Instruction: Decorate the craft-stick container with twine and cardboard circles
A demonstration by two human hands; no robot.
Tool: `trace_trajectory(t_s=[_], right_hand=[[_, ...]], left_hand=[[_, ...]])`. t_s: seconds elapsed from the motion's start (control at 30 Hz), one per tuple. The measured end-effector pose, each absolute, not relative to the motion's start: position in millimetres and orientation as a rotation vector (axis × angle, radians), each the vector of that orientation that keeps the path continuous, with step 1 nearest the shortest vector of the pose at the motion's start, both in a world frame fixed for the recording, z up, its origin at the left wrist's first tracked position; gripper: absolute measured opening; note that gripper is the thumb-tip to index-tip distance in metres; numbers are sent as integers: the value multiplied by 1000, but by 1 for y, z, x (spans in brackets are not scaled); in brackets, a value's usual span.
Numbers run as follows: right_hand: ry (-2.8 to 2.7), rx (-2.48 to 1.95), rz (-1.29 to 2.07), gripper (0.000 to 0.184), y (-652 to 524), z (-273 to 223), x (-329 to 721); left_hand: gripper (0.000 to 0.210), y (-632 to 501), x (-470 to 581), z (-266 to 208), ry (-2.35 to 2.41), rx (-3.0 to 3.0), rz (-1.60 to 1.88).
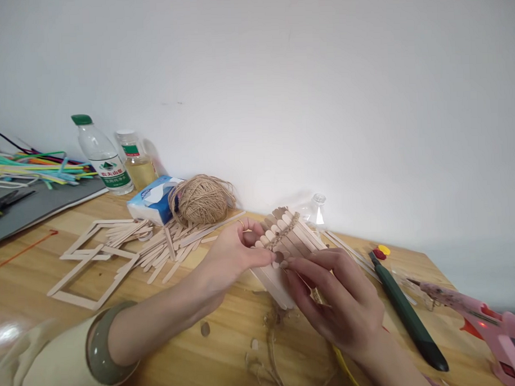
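A small panel of craft sticks [299, 245], with rounded ends and a band of twine across it, is tilted above the table. My left hand [232, 250] grips its left side, with the thumb on the front face. The fingers of my right hand [339, 297] are pinched at the panel's front, on a small round wooden piece [279, 257] beside the left thumb. Part of the panel is hidden behind the right hand. A loose brown disc [205, 329] and a loop of twine [272, 350] lie on the table below.
Loose craft sticks [175, 246], stick frames [94, 303] and a ball of twine [202, 199] are at left. Behind them stand a tissue pack [150, 202], water bottle [106, 159] and jar [138, 163]. At right lie a green-handled cutter [407, 311] and pink glue gun [485, 320].
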State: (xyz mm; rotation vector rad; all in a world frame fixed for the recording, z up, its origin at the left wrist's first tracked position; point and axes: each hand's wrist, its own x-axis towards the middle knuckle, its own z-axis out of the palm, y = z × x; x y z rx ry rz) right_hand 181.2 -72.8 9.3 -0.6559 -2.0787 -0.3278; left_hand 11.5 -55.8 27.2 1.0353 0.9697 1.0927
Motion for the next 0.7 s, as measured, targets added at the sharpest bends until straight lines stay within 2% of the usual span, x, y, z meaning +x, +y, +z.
trace_trajectory(t_s=[0.53,0.7], right_hand=[[-2121,-574,-395,18,-68,2,185],[-2110,-620,-385,24,-68,2,184]], left_hand=[[25,-57,10,29,943,1046,1049],[24,-57,10,28,941,1029,1034]])
